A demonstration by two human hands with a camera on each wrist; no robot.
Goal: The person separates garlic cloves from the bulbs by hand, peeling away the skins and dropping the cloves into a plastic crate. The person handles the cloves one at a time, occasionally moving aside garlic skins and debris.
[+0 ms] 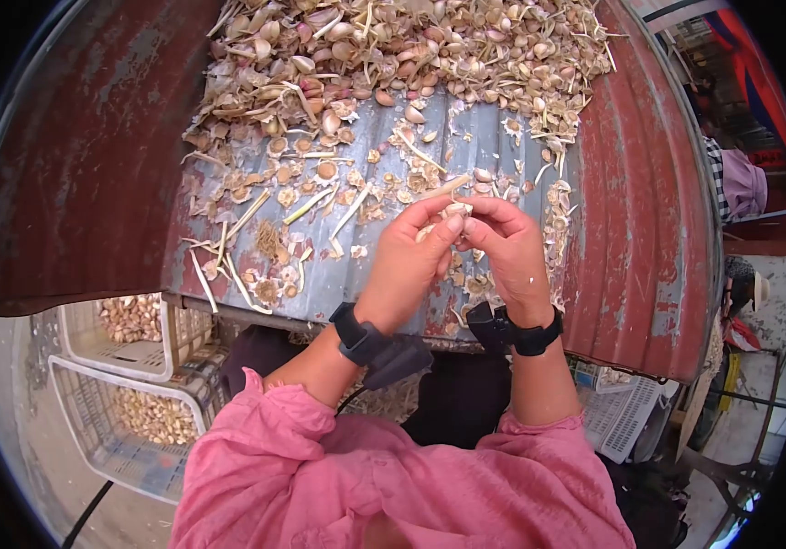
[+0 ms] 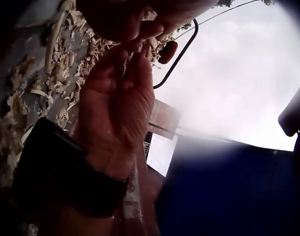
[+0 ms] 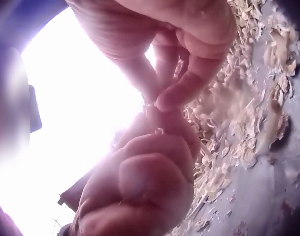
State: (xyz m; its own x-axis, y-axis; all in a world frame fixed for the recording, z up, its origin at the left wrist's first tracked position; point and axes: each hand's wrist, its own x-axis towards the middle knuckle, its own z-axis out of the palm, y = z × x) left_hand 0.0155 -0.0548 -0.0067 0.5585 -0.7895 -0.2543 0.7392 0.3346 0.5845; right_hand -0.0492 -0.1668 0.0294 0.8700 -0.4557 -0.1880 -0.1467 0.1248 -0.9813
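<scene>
Both hands meet over the near part of the metal sheet in the head view. My left hand (image 1: 402, 265) holds a small pale garlic bulb (image 1: 457, 211) between thumb and fingers. From the other side, my right hand (image 1: 514, 252) pinches the same bulb, its thumb against the cloves. The fingers hide much of the bulb. In the right wrist view the fingertips (image 3: 170, 100) come together around it, and little of the garlic shows there. Below the hands, dry stems and root discs (image 1: 326, 170) lie scattered on the corrugated sheet (image 1: 384, 128).
A large heap of loose garlic cloves (image 1: 411, 46) and skins covers the far side of the sheet. Plastic crates (image 1: 173, 343) with cloves in them stand at lower left. Another crate (image 1: 624, 416) stands at lower right. Part of another person (image 1: 742, 186) shows at far right.
</scene>
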